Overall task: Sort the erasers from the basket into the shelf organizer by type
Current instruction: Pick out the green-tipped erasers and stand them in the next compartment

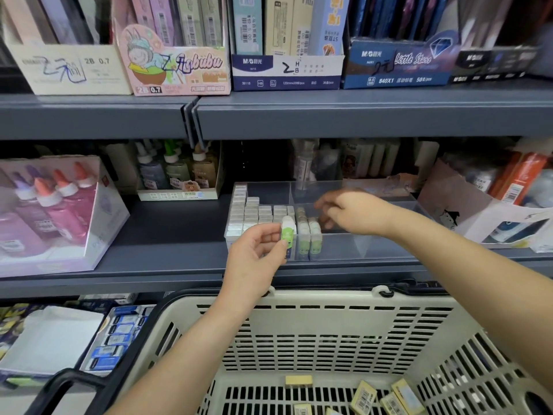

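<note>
A: Sitting below both grips: basket (299, 301), yellow erasers (363, 395) loose inside. Clear organizer (374, 245) beyond them, on the shelf (167, 232).
B: Left grip (257, 254)?
A: Pinching a green eraser (288, 233), just before the organizer's front wall.
B: Right grip (351, 211)?
A: Curled down into a compartment; contents blurred, cannot tell.

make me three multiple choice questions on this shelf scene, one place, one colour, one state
1. The white erasers sit at the organizer's: A right end, B left end, C middle.
2. The eraser in the left hand is: A green and white, B blue, C red.
3. The basket: A is empty, B holds bottles, C holds loose erasers.
Answers: B, the white stacks fill the left compartment; A, green wrapper on white; C, yellowish ones lie on its floor.
</note>
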Available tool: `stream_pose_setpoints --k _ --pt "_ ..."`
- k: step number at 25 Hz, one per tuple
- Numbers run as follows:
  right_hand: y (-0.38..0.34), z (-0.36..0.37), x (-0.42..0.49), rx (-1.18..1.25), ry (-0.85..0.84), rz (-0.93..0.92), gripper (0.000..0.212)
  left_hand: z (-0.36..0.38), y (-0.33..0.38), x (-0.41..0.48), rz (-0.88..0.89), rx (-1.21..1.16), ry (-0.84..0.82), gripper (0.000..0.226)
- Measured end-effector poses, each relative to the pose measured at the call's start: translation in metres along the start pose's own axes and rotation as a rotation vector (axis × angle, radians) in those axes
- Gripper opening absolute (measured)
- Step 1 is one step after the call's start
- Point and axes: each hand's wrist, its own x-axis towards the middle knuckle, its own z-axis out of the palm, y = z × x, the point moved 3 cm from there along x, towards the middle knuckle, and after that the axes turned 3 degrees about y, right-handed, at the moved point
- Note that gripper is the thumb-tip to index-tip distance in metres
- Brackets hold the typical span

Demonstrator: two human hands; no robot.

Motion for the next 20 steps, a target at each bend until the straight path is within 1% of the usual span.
stream_pose_setpoints --k 3,6,8,9,11,12,14,15,17,18,20 --pt "-0.017 -0.007 -0.015 0.242 0.099 -0.135 0.019 0.001 0.002 0.001 0.017 0.022 -0.007 0.028" --pt "-0.032 0.002 -0.028 0.31 0.128 -0.232 0.008 0.003 0.003 0.001 0.026 0.044 -0.037 0.029" --pt "-0.033 0.004 -0.03 0.371 0.143 -0.221 0.004 0.002 0.007 0.0 0.039 0.074 -0.04 0.028" --pt "-0.029 -0.001 -0.029 0.418 0.175 -0.194 0.005 -0.002 0.01 0.002 0.082 0.128 -0.002 0.028" --pt "-0.016 -0.015 -0.023 0.486 0.287 -0.108 0.01 -0.019 0.018 0.006 0.194 0.263 0.144 0.027" --pt "-0.009 -0.023 -0.019 0.48 0.35 -0.069 0.014 -0.028 0.021 0.009 0.224 0.299 0.222 0.025" --pt "0.004 -0.028 -0.01 0.386 0.422 -0.006 0.019 -0.043 0.02 0.015 0.183 0.367 0.306 0.024" --pt "0.008 -0.025 -0.004 0.333 0.414 0.023 0.019 -0.047 0.016 0.017 0.119 0.432 0.292 0.035" --pt "0.009 -0.014 0.004 0.268 0.346 0.065 0.016 -0.046 0.004 0.019 -0.035 0.52 0.169 0.067" --pt "0.008 -0.008 0.008 0.262 0.305 0.074 0.015 -0.044 0.0 0.019 -0.083 0.529 0.116 0.077" --pt "0.008 0.003 0.014 0.295 0.235 0.093 0.01 -0.043 -0.006 0.02 -0.102 0.524 0.103 0.082"
